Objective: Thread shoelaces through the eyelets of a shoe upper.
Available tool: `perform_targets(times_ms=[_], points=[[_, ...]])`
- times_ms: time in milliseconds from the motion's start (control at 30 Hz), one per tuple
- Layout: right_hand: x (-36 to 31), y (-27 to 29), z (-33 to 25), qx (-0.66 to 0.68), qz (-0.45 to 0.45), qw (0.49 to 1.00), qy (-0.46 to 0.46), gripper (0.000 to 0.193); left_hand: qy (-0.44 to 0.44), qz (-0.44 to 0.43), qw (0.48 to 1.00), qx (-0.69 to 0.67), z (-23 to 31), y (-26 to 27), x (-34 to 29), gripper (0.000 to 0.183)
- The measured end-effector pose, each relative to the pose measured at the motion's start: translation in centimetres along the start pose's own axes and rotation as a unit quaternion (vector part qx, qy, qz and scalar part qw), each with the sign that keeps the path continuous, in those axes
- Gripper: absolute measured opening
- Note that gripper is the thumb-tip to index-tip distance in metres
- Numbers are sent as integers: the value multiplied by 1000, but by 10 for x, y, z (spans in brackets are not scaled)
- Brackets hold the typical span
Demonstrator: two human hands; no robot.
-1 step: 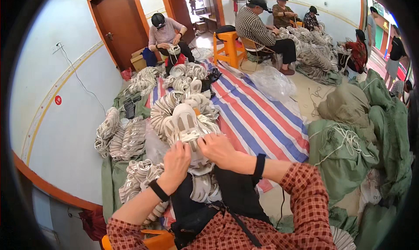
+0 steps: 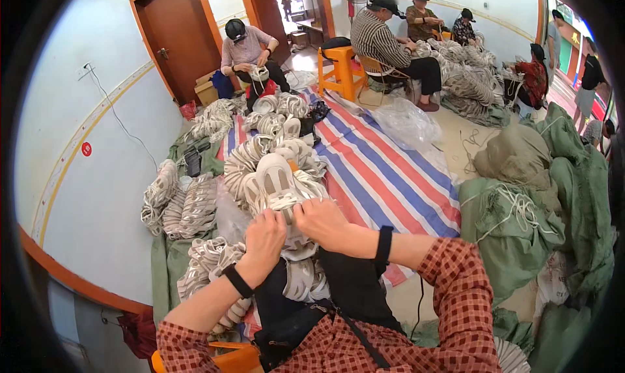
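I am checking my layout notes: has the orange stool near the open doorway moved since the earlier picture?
No. The orange stool stands in the same place relative to the orange door frame behind it; no shift shows.

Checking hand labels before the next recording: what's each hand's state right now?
Left hand: closed, pinching the pale shoe; exact part hidden by the fingers.
Right hand: closed, pinching the same shoe; exact part in its grip hidden too.

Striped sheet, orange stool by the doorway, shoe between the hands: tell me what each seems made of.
Striped sheet: probably woven plastic, thin, mostly matt and lightly rippled; coated cloth is possible.
Orange stool: likely moulded plastic, smooth and evenly coloured.
Shoe: apparently textile, with matt beige panels and paler overlays, whose material is unclear.
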State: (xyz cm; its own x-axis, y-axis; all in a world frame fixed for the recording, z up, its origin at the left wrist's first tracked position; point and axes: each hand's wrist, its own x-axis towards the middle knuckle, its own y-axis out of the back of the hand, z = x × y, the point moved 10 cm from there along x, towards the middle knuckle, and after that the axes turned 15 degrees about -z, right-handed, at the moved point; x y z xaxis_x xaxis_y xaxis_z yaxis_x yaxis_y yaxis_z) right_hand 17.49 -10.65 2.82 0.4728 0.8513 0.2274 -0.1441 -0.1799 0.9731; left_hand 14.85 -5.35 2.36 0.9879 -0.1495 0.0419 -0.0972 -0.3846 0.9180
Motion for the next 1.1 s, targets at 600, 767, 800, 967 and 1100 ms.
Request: perform_targets(times_ms=[600,767,800,967,1100], points=[[-97,-15,-54,368,40,921,120,41,-260,-49,806,-529,80,53,-110,6],[-79,2,-42,552,72,822,122,33,-245,-3,783,-572,65,64,-88,10],[-80,-1,-35,536,67,835,107,23,-226,14,792,-567,52,65,-77,10],[-110,-11,26,639,16,769,-14,25,65,158,920,-352,-44,43,-18,16],[-209,-7,138,693,241,647,-209,22,31,199,949,-241,-42,35,-10,22]])
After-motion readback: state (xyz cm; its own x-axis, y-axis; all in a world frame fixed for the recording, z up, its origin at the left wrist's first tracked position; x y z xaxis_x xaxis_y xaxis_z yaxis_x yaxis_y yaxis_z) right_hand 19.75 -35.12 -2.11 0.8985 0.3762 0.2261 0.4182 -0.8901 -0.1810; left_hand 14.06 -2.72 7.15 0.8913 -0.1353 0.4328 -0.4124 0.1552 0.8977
